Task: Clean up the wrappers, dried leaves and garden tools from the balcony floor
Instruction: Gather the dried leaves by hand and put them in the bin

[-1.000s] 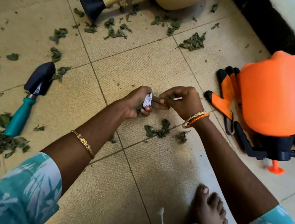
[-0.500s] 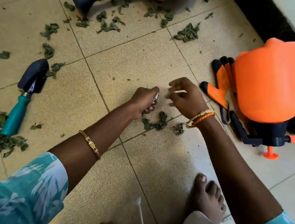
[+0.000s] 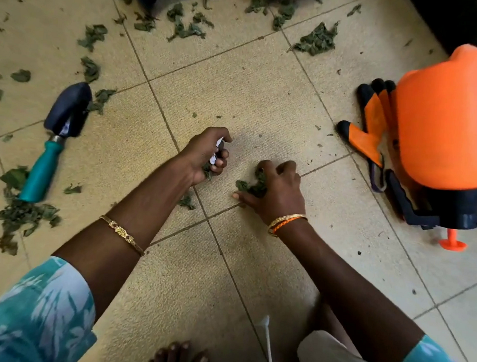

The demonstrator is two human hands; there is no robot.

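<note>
Right hand (image 3: 275, 191) is down on the floor (image 3: 266, 106), fingers curled round a clump of leaves (image 3: 252, 185). Left hand (image 3: 205, 155), just beside it, is closed on a white wrapper (image 3: 216, 150) and some leaf bits. Advice: rake the clump fully into the palm before lifting; crumbs shed easily. Farther off, trowel (image 3: 55, 140), gloves (image 3: 370, 125) and more leaves (image 3: 318, 40) remain uncollected.
</note>
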